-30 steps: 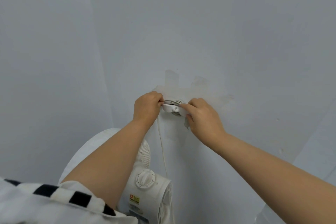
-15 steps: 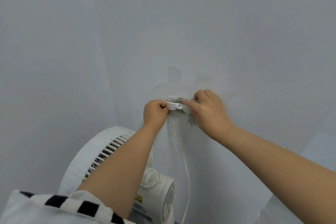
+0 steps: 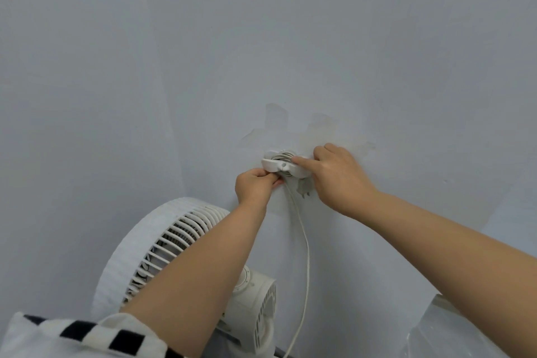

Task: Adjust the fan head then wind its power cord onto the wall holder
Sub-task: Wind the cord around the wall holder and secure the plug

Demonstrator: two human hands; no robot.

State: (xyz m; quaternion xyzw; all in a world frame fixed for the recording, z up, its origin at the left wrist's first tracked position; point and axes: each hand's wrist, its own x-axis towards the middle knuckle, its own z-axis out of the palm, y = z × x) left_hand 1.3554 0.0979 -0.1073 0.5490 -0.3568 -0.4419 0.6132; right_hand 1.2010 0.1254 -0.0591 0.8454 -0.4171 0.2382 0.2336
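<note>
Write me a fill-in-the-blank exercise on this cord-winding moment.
1. The left hand pinches the power cord just ____ the wall holder.
2. The right hand rests its ____ finger on the wall holder.
3. The plug hangs ____ the two hands.
Missing words: below; index; between.

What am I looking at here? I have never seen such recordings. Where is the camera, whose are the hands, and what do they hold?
No machine here: a person works with bare hands, and the camera sits on their head, looking forward and down. So the arms enter from below. The left hand pinches the white power cord just under the wall holder, a small white reel on the wall with cord already coiled on it. The right hand lays its forefinger on the holder; its thumb is hidden. The plug hangs below the holder. Lower stands the white fan.
</note>
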